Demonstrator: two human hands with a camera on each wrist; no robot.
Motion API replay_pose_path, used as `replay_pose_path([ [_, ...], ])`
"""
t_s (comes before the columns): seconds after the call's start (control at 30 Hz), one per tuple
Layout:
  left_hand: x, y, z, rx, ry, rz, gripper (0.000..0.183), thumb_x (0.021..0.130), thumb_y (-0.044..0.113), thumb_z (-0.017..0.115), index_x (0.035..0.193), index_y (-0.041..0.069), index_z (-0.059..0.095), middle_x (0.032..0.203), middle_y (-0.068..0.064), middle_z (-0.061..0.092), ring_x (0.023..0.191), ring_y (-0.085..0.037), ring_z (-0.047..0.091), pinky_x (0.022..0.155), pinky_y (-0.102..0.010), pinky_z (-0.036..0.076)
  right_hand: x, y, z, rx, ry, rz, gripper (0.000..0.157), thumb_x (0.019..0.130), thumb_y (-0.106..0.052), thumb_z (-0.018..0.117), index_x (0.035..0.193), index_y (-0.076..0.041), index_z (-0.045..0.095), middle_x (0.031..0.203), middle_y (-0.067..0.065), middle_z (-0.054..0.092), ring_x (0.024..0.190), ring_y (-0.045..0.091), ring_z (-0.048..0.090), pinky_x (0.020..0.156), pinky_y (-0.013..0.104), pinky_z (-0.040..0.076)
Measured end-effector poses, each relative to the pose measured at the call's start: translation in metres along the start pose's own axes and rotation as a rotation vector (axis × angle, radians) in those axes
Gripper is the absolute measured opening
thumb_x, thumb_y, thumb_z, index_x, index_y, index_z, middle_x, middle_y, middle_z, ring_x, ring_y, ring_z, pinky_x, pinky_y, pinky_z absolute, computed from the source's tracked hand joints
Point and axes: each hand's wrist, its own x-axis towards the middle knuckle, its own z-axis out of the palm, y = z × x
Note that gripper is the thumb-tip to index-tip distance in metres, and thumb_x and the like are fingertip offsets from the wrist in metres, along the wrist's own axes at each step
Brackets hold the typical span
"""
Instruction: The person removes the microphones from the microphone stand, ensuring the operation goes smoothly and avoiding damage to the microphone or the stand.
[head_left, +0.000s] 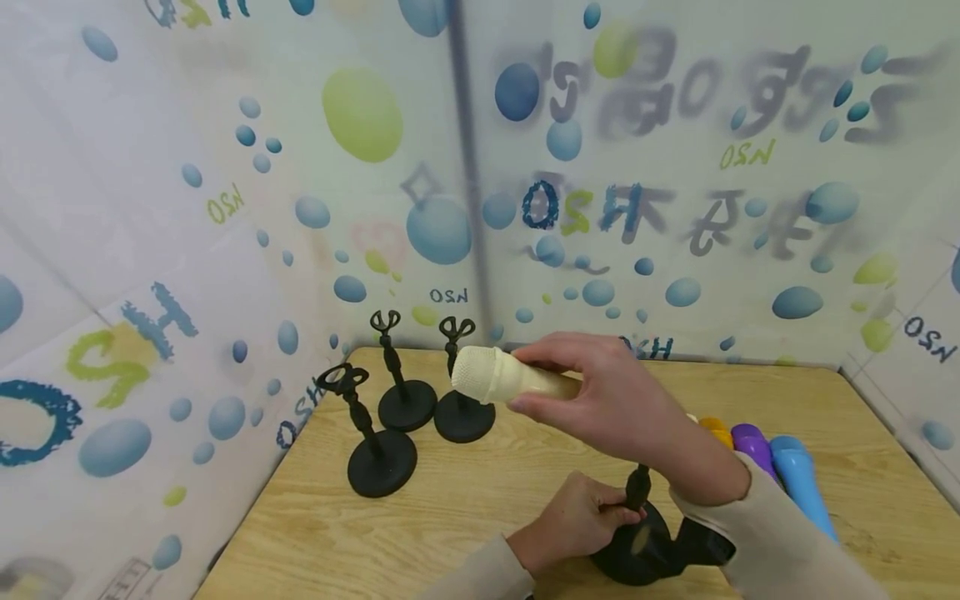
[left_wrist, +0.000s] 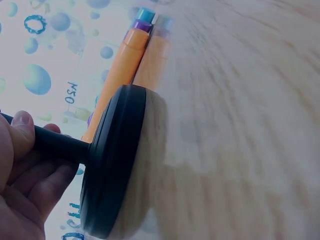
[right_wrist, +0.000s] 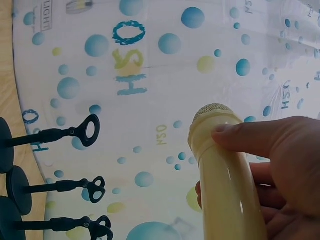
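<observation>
A cream microphone is held in my right hand, its mesh head pointing left above the table. In the right wrist view, the thumb lies along one side of the microphone near its head, with fingers around the far side. My left hand grips the pole of a black microphone stand, just above its round base. The left wrist view has the stand's base edge-on against the table. My right forearm hides this stand's top in the head view.
Three other black stands with looped tops stand at the table's back left. To the right lie an orange microphone, a purple microphone and a blue microphone, partly behind my right forearm. Patterned sheeting surrounds the wooden table.
</observation>
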Motion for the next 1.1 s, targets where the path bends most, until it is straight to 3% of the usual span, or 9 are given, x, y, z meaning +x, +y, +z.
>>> replay_pose_path([
  [0.1, 0.001, 0.001, 0.000, 0.012, 0.008, 0.008, 0.015, 0.099, 0.007, 0.077, 0.111, 0.001, 0.085, 0.099, -0.008, 0.085, 0.093, 0.013, 0.067, 0.078, -0.006, 0.056, 0.003, -0.002, 0.004, -0.010, -0.016, 0.004, 0.032, 0.092, -0.017, 0.088, 0.122, -0.012, 0.080, 0.116, 0.002, 0.080, 0.092, 0.010, 0.069, 0.077, 0.030, 0.061],
  [0.23, 0.000, 0.001, 0.000, 0.019, 0.005, 0.026, 0.015, 0.100, 0.007, 0.076, 0.112, 0.002, 0.084, 0.095, -0.007, 0.085, 0.072, 0.021, 0.055, 0.063, -0.004, 0.049, 0.006, -0.006, 0.008, -0.031, -0.038, -0.011, 0.031, 0.093, -0.019, 0.088, 0.122, -0.011, 0.080, 0.116, 0.003, 0.080, 0.093, 0.012, 0.070, 0.078, 0.031, 0.061],
  [0.33, 0.000, 0.001, -0.001, -0.030, -0.008, 0.000, 0.015, 0.099, 0.006, 0.076, 0.112, 0.001, 0.084, 0.096, -0.010, 0.085, 0.065, 0.019, 0.049, 0.060, -0.004, 0.046, 0.009, -0.009, 0.010, -0.044, -0.054, -0.028, 0.031, 0.094, -0.021, 0.087, 0.122, -0.010, 0.080, 0.118, 0.004, 0.080, 0.096, 0.014, 0.072, 0.079, 0.032, 0.062],
  [0.43, -0.001, 0.001, -0.001, -0.066, -0.013, -0.026, 0.016, 0.099, 0.004, 0.077, 0.112, 0.000, 0.084, 0.102, -0.013, 0.084, 0.078, 0.018, 0.060, 0.071, -0.005, 0.053, 0.012, -0.012, 0.012, -0.049, -0.070, -0.050, 0.033, 0.094, -0.020, 0.087, 0.124, -0.009, 0.079, 0.120, 0.005, 0.080, 0.100, 0.016, 0.074, 0.081, 0.033, 0.063],
  [0.53, -0.001, 0.000, -0.001, -0.093, -0.017, -0.038, 0.018, 0.099, -0.001, 0.075, 0.115, -0.002, 0.082, 0.104, -0.014, 0.083, 0.094, 0.007, 0.072, 0.080, -0.008, 0.057, 0.015, -0.015, 0.014, -0.064, -0.075, -0.092, 0.033, 0.094, -0.020, 0.087, 0.124, -0.008, 0.079, 0.121, 0.006, 0.080, 0.104, 0.019, 0.075, 0.084, 0.035, 0.064],
  [0.67, -0.001, -0.001, 0.000, -0.120, -0.019, -0.045, 0.025, 0.099, -0.008, 0.071, 0.122, -0.004, 0.079, 0.106, -0.016, 0.083, 0.098, -0.003, 0.077, 0.083, -0.010, 0.057, 0.019, -0.020, 0.014, -0.080, -0.080, -0.124, 0.032, 0.094, -0.021, 0.086, 0.123, -0.007, 0.079, 0.119, 0.006, 0.080, 0.102, 0.018, 0.075, 0.082, 0.034, 0.064],
  [0.77, 0.000, -0.002, 0.001, -0.120, -0.017, -0.047, 0.027, 0.099, -0.010, 0.070, 0.124, -0.003, 0.078, 0.105, -0.015, 0.083, 0.096, 0.003, 0.075, 0.083, -0.010, 0.057, 0.021, -0.021, 0.012, -0.087, -0.086, -0.112, 0.032, 0.095, -0.020, 0.086, 0.123, -0.007, 0.079, 0.118, 0.006, 0.080, 0.100, 0.016, 0.074, 0.080, 0.031, 0.063],
  [0.93, 0.000, -0.001, 0.001, -0.025, -0.012, -0.023, 0.020, 0.102, -0.004, 0.070, 0.117, 0.001, 0.083, 0.104, -0.008, 0.084, 0.084, 0.020, 0.061, 0.069, -0.005, 0.053, 0.018, -0.022, 0.005, -0.108, -0.075, -0.083, 0.031, 0.094, -0.019, 0.087, 0.123, -0.009, 0.080, 0.119, 0.005, 0.080, 0.099, 0.016, 0.073, 0.079, 0.032, 0.063],
  [1.1, -0.001, -0.001, -0.001, 0.001, -0.028, -0.042, 0.017, 0.104, 0.008, 0.071, 0.115, 0.004, 0.084, 0.107, -0.004, 0.084, 0.091, 0.017, 0.065, 0.073, -0.005, 0.054, 0.013, -0.017, -0.003, -0.119, -0.069, -0.044, 0.031, 0.094, -0.019, 0.086, 0.124, -0.011, 0.079, 0.119, 0.004, 0.079, 0.096, 0.013, 0.071, 0.078, 0.033, 0.062],
])
